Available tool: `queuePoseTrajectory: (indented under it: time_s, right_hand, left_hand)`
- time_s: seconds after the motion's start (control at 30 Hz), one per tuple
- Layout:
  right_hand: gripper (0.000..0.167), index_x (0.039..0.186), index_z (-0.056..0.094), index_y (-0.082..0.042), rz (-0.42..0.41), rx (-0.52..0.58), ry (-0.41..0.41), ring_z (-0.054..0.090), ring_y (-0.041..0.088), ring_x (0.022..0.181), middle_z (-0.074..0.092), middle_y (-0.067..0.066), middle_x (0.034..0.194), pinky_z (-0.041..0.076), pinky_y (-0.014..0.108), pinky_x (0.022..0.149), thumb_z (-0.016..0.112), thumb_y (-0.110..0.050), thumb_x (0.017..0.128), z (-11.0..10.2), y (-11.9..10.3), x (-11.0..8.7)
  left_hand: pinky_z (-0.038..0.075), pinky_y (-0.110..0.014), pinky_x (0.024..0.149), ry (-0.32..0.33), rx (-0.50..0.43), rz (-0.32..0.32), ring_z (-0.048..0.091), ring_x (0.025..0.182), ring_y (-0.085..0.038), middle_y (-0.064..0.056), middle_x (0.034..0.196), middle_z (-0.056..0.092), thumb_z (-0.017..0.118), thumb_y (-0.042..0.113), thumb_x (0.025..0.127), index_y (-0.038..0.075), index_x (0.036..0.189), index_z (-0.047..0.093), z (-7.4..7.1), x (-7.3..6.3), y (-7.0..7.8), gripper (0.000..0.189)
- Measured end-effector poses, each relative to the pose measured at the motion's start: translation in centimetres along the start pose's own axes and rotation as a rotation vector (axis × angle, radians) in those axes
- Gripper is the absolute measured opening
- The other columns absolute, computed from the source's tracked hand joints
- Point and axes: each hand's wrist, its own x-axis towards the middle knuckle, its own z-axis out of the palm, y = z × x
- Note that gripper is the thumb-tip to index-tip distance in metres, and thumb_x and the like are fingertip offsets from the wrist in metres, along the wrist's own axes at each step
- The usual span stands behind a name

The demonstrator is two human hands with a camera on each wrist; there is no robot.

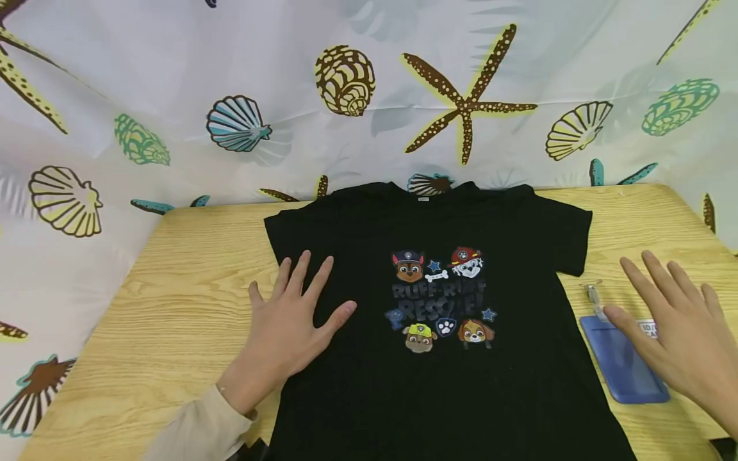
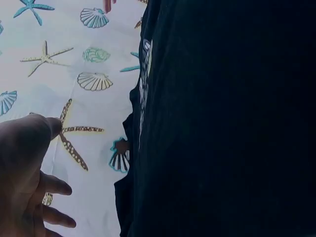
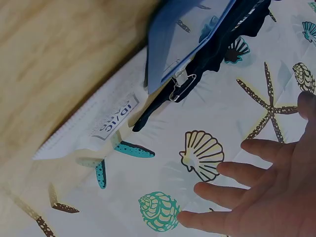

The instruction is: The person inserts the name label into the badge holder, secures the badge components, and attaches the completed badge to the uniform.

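A black T-shirt [image 1: 519, 358] with a cartoon dog print lies spread flat, its collar towards the back. My left hand [image 1: 291, 326] is over the shirt's left side, fingers spread and nothing held. In the left wrist view the left hand [image 2: 29, 173] shows at the lower left, beside the dark shirt [image 2: 222, 118]. To the right of the shirt is a blue ID card holder [image 1: 623, 365] with a metal clip and safety pin. My right hand [image 1: 680, 326], fingers spread, overlaps the holder's right part. The right wrist view shows the holder [image 3: 168, 44] apart from the right hand [image 3: 266, 182].
The shirt and holder lie on a light wooden table [image 1: 173, 307]. Behind the table hangs a white cloth [image 1: 190, 57] printed with shells and starfish. A white card printed "ID/IC CARD" [image 3: 116, 116] stands out beside the holder in the right wrist view.
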Motion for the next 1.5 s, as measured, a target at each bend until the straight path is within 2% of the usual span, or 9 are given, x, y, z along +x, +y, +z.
queuePoseTrajectory:
  time_s: [0.37,0.57,0.8,1.0,1.13,1.3,1.5]
  right_hand:
    - [0.073,0.147,0.029,0.003,0.007,0.013,-0.002,0.025,0.056,0.132,0.031,0.033,0.146,0.003,0.069,0.109,0.052,-0.045,0.098,0.3,0.1,-1.1]
    - [0.073,0.144,0.033,0.006,0.001,0.019,0.005,0.031,0.056,0.127,0.035,0.034,0.143,0.007,0.069,0.108,0.055,-0.045,0.096,0.6,0.1,-1.5]
    - [0.073,0.140,0.039,0.008,-0.008,0.002,0.003,0.035,0.056,0.124,0.037,0.034,0.141,0.009,0.070,0.108,0.059,-0.045,0.094,1.0,0.0,-1.8]
    - [0.072,0.133,0.047,0.010,-0.045,-0.018,0.025,0.039,0.055,0.122,0.042,0.033,0.138,0.019,0.071,0.103,0.064,-0.046,0.090,1.0,0.0,-1.9]
    - [0.073,0.131,0.048,0.009,-0.060,-0.025,0.030,0.038,0.055,0.122,0.044,0.033,0.136,0.025,0.069,0.098,0.066,-0.046,0.088,1.1,0.0,-2.0]
    - [0.073,0.130,0.050,0.009,-0.094,-0.022,0.039,0.038,0.055,0.123,0.046,0.033,0.133,0.028,0.069,0.095,0.068,-0.046,0.086,1.3,0.2,-2.1]
    - [0.074,0.130,0.050,0.008,-0.106,-0.023,0.044,0.039,0.056,0.121,0.047,0.033,0.132,0.029,0.069,0.093,0.069,-0.047,0.085,1.4,0.3,-2.2]
  left_hand:
    - [0.019,-0.067,0.109,-0.024,0.029,0.152,0.015,0.145,-0.035,-0.013,0.159,0.019,0.034,0.068,0.094,0.015,0.153,0.026,0.3,1.3,3.1,0.080]
    - [0.022,-0.058,0.112,-0.031,0.045,0.223,0.016,0.145,-0.032,-0.013,0.158,0.019,0.034,0.065,0.095,0.008,0.152,0.027,0.6,2.0,4.9,0.081]
    - [0.023,-0.054,0.113,-0.033,0.022,0.269,0.017,0.145,-0.033,-0.015,0.158,0.020,0.035,0.064,0.096,0.005,0.151,0.027,1.0,2.3,6.3,0.081]
    - [0.024,-0.049,0.114,-0.051,-0.002,0.300,0.016,0.145,-0.032,-0.015,0.158,0.019,0.033,0.062,0.098,0.000,0.150,0.027,1.5,2.3,7.2,0.081]
    - [0.025,-0.046,0.114,-0.031,-0.015,0.350,0.020,0.144,-0.033,-0.017,0.156,0.024,0.034,0.058,0.099,-0.001,0.148,0.032,1.9,2.3,8.0,0.077]
    - [0.029,-0.043,0.113,0.020,0.000,0.448,0.030,0.140,-0.035,-0.019,0.151,0.034,0.035,0.052,0.101,-0.005,0.142,0.040,2.4,2.4,9.1,0.070]
    - [0.030,-0.039,0.113,0.063,0.033,0.499,0.036,0.137,-0.034,-0.019,0.148,0.039,0.037,0.049,0.102,-0.005,0.139,0.046,3.0,2.5,9.8,0.066]
